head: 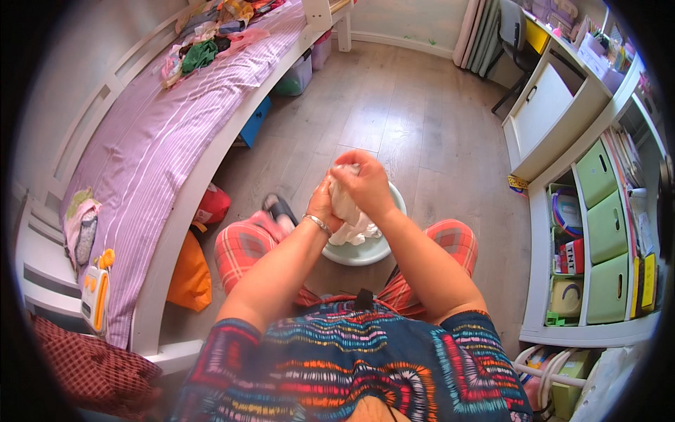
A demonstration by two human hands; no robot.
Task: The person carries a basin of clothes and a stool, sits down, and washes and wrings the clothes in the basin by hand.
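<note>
A white cloth [345, 203] is bunched between my two hands above a pale round basin [364, 255]. My left hand [322, 204], with a silver bangle at the wrist, grips the cloth from the left side. From above and the right, my right hand [366, 182] has its fingers closed around the cloth's upper end. The cloth hangs down towards more white fabric [358, 232] lying in the basin. Whether the two are one piece I cannot tell. The basin stands on the floor between my knees.
A bed with a striped purple sheet [174, 147] runs along the left, with clothes [211, 50] piled on it. Beneath it are an orange bag [191, 274] and a red bag [213, 204]. On the right stands a white shelf with green drawers [606, 232]. Wood flooring [443, 132] stretches ahead.
</note>
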